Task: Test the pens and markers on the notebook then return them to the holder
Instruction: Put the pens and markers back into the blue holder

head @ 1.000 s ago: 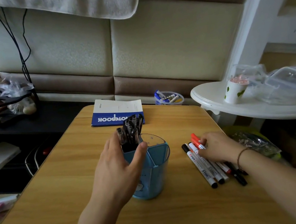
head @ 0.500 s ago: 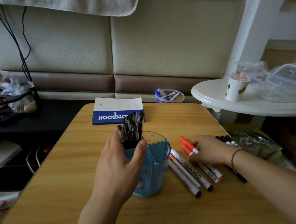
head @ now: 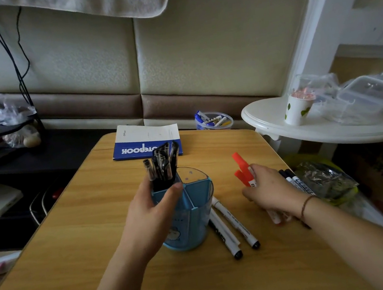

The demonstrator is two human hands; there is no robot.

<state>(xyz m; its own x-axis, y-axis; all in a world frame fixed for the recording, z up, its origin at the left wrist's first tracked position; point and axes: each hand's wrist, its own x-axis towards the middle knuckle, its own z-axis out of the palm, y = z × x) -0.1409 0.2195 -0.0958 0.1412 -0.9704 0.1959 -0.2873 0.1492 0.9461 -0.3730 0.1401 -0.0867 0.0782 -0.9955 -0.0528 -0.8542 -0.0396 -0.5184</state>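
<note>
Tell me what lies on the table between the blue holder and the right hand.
In the head view, two white markers lie on the table between the blue holder and the right hand; otherwise bare wood.

A home room: padded wall panels, a towel, a white side table with food boxes.

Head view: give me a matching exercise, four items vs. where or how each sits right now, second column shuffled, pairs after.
Items:
1. black pens
2. red-capped markers
3. notebook
4. two black-capped markers

States:
A. closed, at the table's far edge
B. lying on the table right of the blue holder
C. standing in a holder compartment, left hand around the holder
D. gripped in the right hand, caps up

Pairs: 1-C, 2-D, 3-A, 4-B
</note>
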